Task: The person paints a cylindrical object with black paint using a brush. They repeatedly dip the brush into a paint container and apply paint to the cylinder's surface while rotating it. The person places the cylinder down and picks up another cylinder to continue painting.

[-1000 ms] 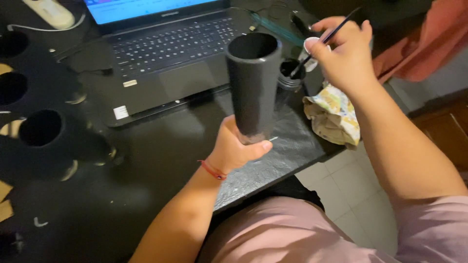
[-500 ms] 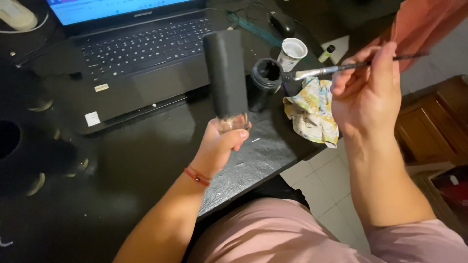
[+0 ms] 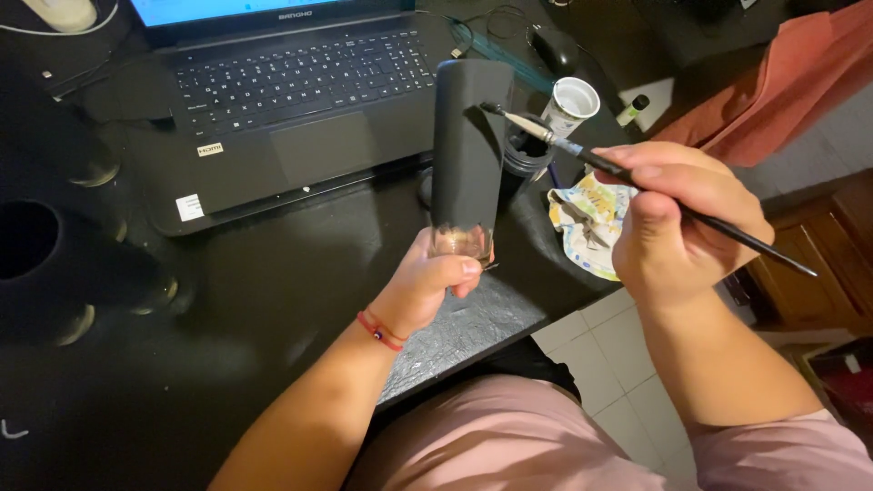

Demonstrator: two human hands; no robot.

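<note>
Painting is in hand: left hand [image 3: 435, 280] grips the black-coated glass [image 3: 469, 155] by its clear base; right hand [image 3: 682, 223] pinches the paintbrush [image 3: 637, 177], bristles touching the upper side. Next stroke likely calls for steady, light pressure.

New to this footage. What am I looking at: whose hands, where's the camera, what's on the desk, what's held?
There is no machine here: a person works with two bare hands, filmed by one camera worn on the head and looking down.

The left hand grips the clear unpainted base of a tall glass that is otherwise coated black. The right hand holds a thin paintbrush, with its tip at the glass's upper side.

On the black desk lie an open laptop, a dark jar just behind the glass, a white cup, a small bottle and a paint-stained rag.
</note>
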